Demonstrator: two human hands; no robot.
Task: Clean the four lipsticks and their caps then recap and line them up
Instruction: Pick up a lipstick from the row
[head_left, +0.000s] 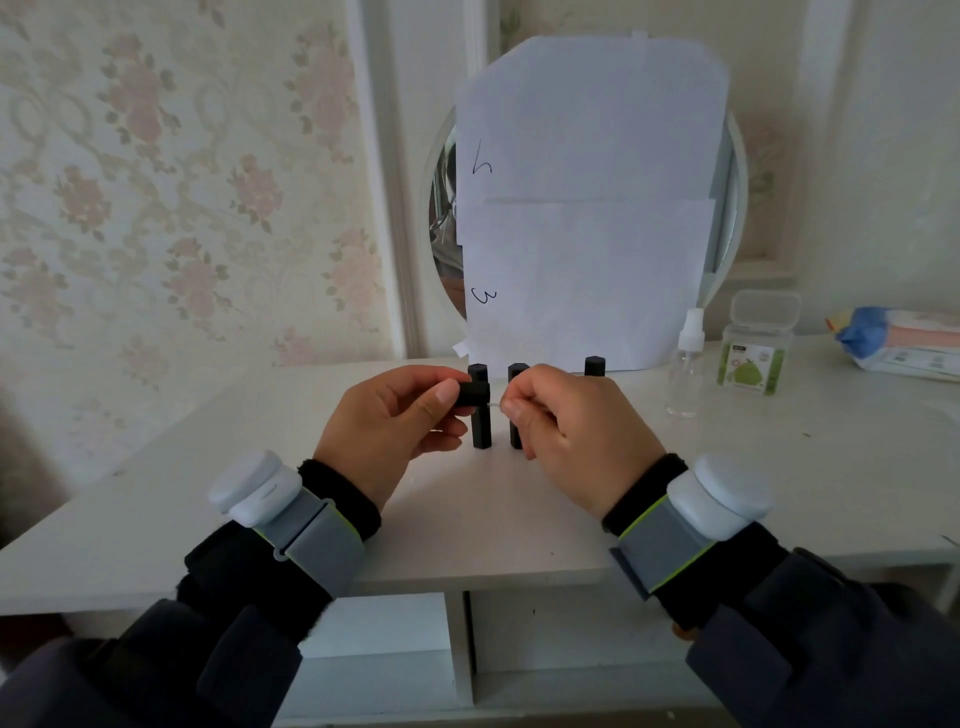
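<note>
Floral wallpaper fills the left of the frame, and a white dressing table (218, 499) stretches across the middle, with a round mirror (441, 208) at upper centre covered by sheets of white paper (587, 197) bearing handwritten marks.

Centre frame, both hands are up over the table. The left hand (395, 415) has its fingers curled round a short black cap (471, 395), thumb on top, the cap lying sideways with one end pointing right. The right hand (571, 431) is closed in a tight pinch on a thin white stick (494, 401), and the stick's tip reaches to the cap's end; whether it goes inside, I cannot tell.

Just behind the hands, three black lipsticks stand upright on the table. The left lipstick (481, 431) is right behind the cap. The middle lipstick (516, 410) is partly hidden by the right hand's fingers. The far lipstick (594, 366) peeks above the right hand's knuckles.

Over to the right of the frame: a clear spray bottle (685, 369), beside it a clear lidded box (756, 343) with a green label, and at the far right edge a pack of wipes (904, 338). Both wrists carry white devices on grey straps.
</note>
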